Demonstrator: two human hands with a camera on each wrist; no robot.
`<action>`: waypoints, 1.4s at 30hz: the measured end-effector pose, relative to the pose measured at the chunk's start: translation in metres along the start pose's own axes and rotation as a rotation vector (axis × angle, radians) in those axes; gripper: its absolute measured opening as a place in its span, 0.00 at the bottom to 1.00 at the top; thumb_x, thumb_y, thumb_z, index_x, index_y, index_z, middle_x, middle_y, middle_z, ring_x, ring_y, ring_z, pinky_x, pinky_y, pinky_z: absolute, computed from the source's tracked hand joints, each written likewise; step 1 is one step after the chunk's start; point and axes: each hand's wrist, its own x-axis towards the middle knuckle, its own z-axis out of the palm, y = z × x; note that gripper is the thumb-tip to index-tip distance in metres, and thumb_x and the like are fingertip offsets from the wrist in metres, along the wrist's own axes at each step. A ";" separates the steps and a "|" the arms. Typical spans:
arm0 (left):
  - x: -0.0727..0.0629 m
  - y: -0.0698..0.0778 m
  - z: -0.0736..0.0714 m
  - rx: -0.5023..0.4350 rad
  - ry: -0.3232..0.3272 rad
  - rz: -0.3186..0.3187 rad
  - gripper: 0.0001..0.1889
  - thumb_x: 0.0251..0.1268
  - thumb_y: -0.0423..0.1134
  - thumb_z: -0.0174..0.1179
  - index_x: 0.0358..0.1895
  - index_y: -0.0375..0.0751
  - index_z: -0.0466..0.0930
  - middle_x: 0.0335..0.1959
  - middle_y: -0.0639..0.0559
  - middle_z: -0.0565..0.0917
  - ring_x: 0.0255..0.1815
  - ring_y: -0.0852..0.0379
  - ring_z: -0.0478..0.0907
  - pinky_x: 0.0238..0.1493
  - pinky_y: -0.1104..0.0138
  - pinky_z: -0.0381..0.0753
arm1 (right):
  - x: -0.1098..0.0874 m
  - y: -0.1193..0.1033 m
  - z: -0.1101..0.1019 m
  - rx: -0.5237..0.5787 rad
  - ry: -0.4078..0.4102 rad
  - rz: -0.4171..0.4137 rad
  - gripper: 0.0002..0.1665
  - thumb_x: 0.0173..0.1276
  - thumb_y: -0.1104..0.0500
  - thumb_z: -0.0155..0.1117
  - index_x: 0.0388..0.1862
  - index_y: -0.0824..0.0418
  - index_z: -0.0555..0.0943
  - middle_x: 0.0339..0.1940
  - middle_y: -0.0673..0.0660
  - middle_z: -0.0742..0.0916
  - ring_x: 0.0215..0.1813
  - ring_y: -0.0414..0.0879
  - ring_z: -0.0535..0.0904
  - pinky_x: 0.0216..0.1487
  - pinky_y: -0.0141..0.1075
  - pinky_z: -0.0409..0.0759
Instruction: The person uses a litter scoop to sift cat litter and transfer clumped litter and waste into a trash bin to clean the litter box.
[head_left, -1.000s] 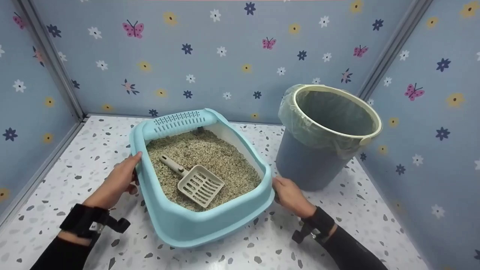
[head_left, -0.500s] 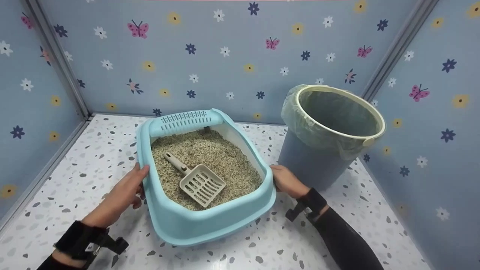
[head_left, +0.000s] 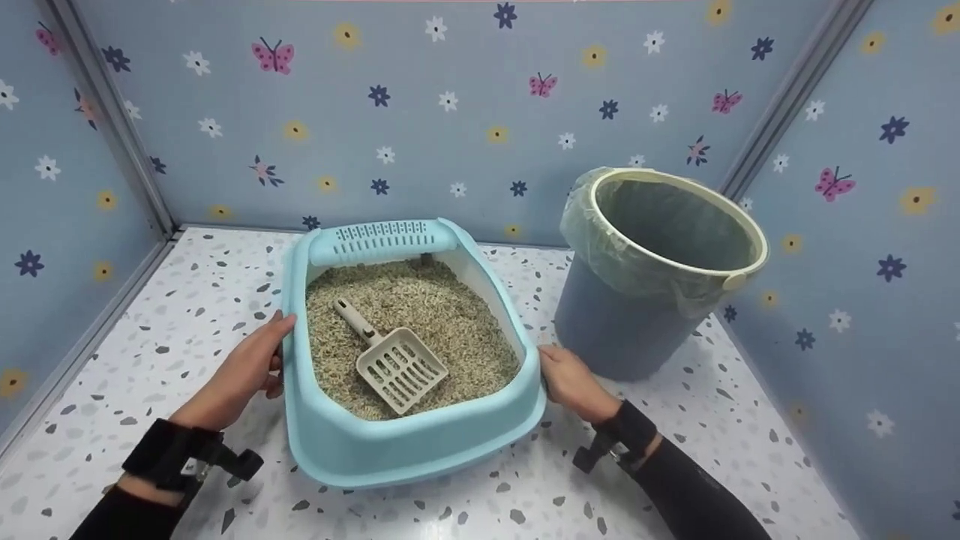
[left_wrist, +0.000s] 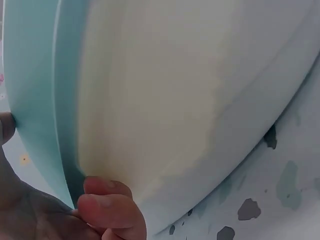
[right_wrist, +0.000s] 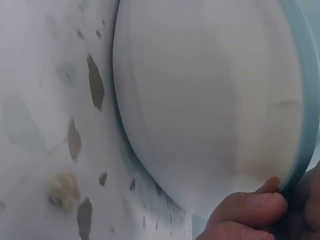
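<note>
A light-blue litter box (head_left: 405,450) with a white inner tub stands on the table, filled with tan granular litter (head_left: 450,322). On the litter lies a beige slotted litter scoop (head_left: 401,367), its handle pointing to the back left. My left hand (head_left: 236,371) grips the box's left rim, thumb on the outer face; in the left wrist view its curled fingers (left_wrist: 112,215) hook under the rim's lower edge. At the front right corner my right hand (head_left: 576,382) holds the rim; the right wrist view shows its fingers (right_wrist: 250,207) curled beneath the edge.
Right of the box stands a grey-blue trash bin (head_left: 615,322) with a cream ring and a pale translucent liner (head_left: 592,232). Floral panels (head_left: 450,150) enclose the speckled tabletop (head_left: 465,510) at back and sides. A small tan lump (right_wrist: 64,191) lies near the box's right side.
The litter box has turned slightly clockwise, its back end swinging right and its front a little left. Both hands stay on the rim; the scoop turns along with the box.
</note>
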 end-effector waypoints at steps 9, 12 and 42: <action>0.011 0.000 -0.002 -0.034 -0.007 0.018 0.30 0.90 0.69 0.43 0.44 0.42 0.70 0.26 0.54 0.68 0.22 0.58 0.68 0.24 0.66 0.73 | -0.024 -0.006 0.012 -0.019 0.014 -0.009 0.26 0.95 0.52 0.46 0.37 0.60 0.83 0.24 0.49 0.79 0.26 0.40 0.73 0.28 0.30 0.74; 0.010 0.002 -0.001 0.008 -0.023 0.030 0.35 0.91 0.69 0.41 0.61 0.36 0.72 0.32 0.48 0.78 0.29 0.55 0.79 0.26 0.65 0.77 | -0.029 -0.008 0.013 -0.044 0.026 -0.002 0.26 0.95 0.51 0.46 0.35 0.59 0.83 0.24 0.48 0.79 0.27 0.41 0.75 0.30 0.31 0.75; 0.019 0.003 -0.006 0.054 -0.061 0.081 0.41 0.92 0.66 0.39 0.82 0.32 0.65 0.53 0.35 0.83 0.48 0.45 0.86 0.43 0.55 0.91 | -0.015 -0.027 -0.023 -0.136 -0.283 0.072 0.25 0.92 0.48 0.53 0.34 0.57 0.85 0.18 0.47 0.74 0.21 0.40 0.68 0.25 0.31 0.68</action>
